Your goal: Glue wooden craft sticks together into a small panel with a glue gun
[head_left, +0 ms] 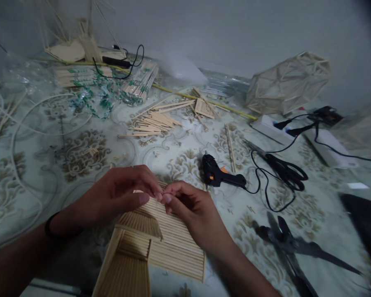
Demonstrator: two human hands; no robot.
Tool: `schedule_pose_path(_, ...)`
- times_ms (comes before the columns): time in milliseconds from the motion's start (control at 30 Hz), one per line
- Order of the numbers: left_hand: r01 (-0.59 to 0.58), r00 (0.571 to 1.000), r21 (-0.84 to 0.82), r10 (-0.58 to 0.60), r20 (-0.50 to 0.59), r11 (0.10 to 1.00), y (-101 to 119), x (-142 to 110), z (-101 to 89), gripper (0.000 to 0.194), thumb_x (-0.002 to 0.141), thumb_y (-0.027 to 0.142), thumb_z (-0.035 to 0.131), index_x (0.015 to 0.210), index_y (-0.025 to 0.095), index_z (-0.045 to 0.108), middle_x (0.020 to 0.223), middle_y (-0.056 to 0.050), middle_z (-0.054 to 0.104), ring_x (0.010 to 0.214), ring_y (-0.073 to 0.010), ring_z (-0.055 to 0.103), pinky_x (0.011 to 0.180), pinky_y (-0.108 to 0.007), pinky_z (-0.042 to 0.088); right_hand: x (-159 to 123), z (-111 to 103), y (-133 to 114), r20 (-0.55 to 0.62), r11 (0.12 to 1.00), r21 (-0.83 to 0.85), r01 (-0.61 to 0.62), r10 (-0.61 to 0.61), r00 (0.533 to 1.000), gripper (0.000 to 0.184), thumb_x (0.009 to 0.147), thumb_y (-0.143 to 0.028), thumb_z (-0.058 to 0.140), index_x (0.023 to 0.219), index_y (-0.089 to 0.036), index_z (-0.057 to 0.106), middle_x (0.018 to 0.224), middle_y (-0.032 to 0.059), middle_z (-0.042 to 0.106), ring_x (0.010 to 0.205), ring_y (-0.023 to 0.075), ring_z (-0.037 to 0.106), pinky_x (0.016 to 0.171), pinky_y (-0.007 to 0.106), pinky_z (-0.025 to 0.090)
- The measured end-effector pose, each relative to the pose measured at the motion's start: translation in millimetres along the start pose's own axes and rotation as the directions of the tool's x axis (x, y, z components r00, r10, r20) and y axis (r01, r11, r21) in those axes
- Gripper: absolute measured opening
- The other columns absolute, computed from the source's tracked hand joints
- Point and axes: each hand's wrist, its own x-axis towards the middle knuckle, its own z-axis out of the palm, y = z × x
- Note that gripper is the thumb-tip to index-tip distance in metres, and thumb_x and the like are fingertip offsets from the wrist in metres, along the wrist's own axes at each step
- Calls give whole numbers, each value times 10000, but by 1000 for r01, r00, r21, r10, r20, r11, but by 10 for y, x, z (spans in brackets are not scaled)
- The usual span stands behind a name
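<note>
My left hand [126, 189] and my right hand [193, 206] meet at the fingertips above a small model built of thin wooden sticks [179, 243]. Both hands are pinched closed, and a thin pale wisp shows between the tips, too small to name. Below them lies a flat panel of parallel sticks, with a stepped, box-like part [130, 255] at its near left side. A black band circles my left wrist. To the right of my hands, a black hot glue gun [219, 173] lies on its side on the patterned tablecloth.
Black scissors [278, 163] and dark cutters [297, 243] lie at the right. Loose wooden sticks [157, 123] and bagged stick bundles [139, 82] are spread farther back. A white power strip [270, 128] with black cords and a stick-framed structure [289, 84] stand at the back right.
</note>
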Motion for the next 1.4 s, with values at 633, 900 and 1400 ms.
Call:
schedule_pose_path(633, -17, 996, 24, 19, -86, 1000, 63, 21, -8, 107, 1003, 298, 814, 1015, 212, 876, 969, -51, 808, 910, -183, 721, 808, -252, 569, -22, -48, 91, 106, 930, 366, 29, -73, 992, 308, 1048, -444, 657, 840, -265, 516, 740, -60, 425, 651, 164, 348, 662, 321, 365)
schedule_pose_path(900, 15, 986, 29, -9, -169, 999, 33, 79, 34, 44, 900, 188, 888, 871, 192, 854, 830, -11, 787, 787, -136, 708, 734, -209, 573, -103, -79, -1, 160, 991, 40, 125, -130, 978, 483, 1160, -601, 459, 811, -268, 484, 741, -48, 430, 683, 182, 371, 680, 346, 347)
schedule_pose_path(1400, 21, 978, 107, 2, -209, 994, 17, 107, 42, 114, 920, 198, 797, 815, 192, 753, 761, 9, 773, 734, -137, 719, 716, -222, 586, -66, -117, -73, 301, 998, -26, 48, -38, 953, 259, 1100, -410, 686, 1009, -231, 849, 937, 36, 788, 884, 188, 701, 830, 328, 545)
